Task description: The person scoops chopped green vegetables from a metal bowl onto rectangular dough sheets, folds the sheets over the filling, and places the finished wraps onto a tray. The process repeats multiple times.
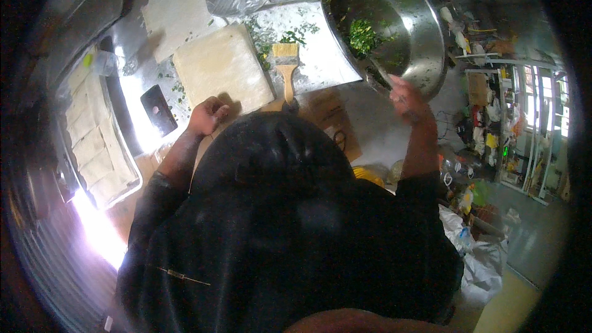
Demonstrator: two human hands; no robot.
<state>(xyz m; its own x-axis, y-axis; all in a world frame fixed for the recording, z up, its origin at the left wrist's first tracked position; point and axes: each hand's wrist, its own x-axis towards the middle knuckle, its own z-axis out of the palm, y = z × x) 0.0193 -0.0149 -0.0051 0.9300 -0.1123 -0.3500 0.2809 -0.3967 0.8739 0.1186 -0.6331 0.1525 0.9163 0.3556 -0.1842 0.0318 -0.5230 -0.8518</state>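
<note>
My right hand (405,97) is closed round the handle of a spoon (380,69) at the near rim of a large metal bowl (425,31). Chopped green herbs (364,38) are heaped at the spoon's far end, hiding its head, and bits cling to the bowl's wall. My left hand (211,115), fingers curled in and nothing visible in them, rests by the near left edge of a stack of square dough sheets (222,68). Right of that stack lies a flat brush (287,68) with a wooden handle, bristles pointing away from me.
Another pale dough sheet (176,15) lies farther back. Left stand a dark phone (158,110) and a tray (137,176) of folded dough pieces. Scattered herbs (302,32) lie on a white sheet (330,55). Crowded shelves (493,111) and bags (484,265) are at right.
</note>
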